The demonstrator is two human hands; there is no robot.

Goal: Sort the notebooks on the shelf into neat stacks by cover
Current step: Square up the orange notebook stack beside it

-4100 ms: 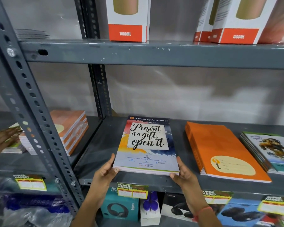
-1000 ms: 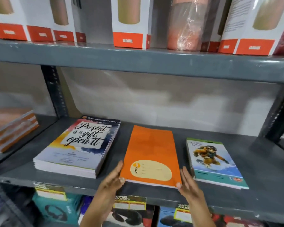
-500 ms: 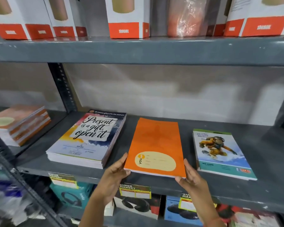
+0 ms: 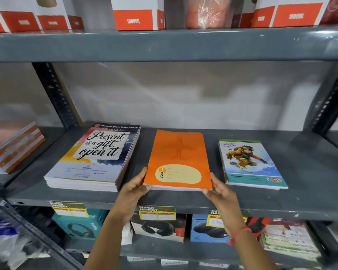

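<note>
So I'm squaring up the orange notebook stack (image 4: 179, 160), which is sitting mid-shelf near the front lip of the shelf (image 4: 164, 199). My left hand (image 4: 134, 187) is cupping its near-left corner and my right hand (image 4: 218, 189) is on the near-right corner, fingers curled loosely against the edges, pressing in rather than lifting anything. Best bet, I reckon, is pushing evenly from both sides so the covers line up flush, keeping the stack parallel to the lip and not letting the bottom copies slide out.

Left of the orange stack, close but not touching, the "Present is a gift" stack (image 4: 95, 158) is sitting a bit skewed. To the right, with a clear gap, is the thin cartoon-cover stack (image 4: 250, 164). Nothing's really blocking me. Further left, past the upright post (image 4: 55, 94), another notebook pile (image 4: 14, 147) is looking blurry. Boxes marked 1000ML (image 4: 138, 15) are overhead, headphone boxes (image 4: 160, 228) underneath.
</note>
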